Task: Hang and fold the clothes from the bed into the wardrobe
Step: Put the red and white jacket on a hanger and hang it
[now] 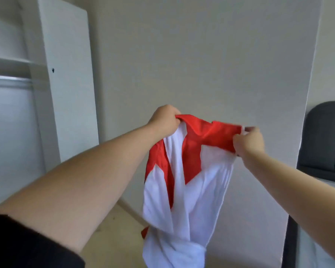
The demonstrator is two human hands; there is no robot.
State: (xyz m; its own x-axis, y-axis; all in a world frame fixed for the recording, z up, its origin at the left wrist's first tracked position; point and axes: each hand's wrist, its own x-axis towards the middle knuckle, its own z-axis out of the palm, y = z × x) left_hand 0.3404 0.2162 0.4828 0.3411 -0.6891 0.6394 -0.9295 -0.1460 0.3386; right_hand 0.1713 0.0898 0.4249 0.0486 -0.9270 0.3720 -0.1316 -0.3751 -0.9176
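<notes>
**Shirt held up mid-air, facing wall**

Red-and-white shirt (184,182) is gripped at its top edge by left hand (165,120) and right hand (249,141), hanging at 6 o'clock. Open white wardrobe (64,78) is seen at 9 o'clock, dark chair (325,136) at 3, beige floor (112,235) below.

Two hands (165,120) – one red-white garment (184,186) – one wardrobe (66,74).

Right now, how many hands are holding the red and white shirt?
2. The left hand grips the red and white shirt at its upper left corner, and the right hand pinches the upper right corner. The shirt hangs down between them.
</notes>
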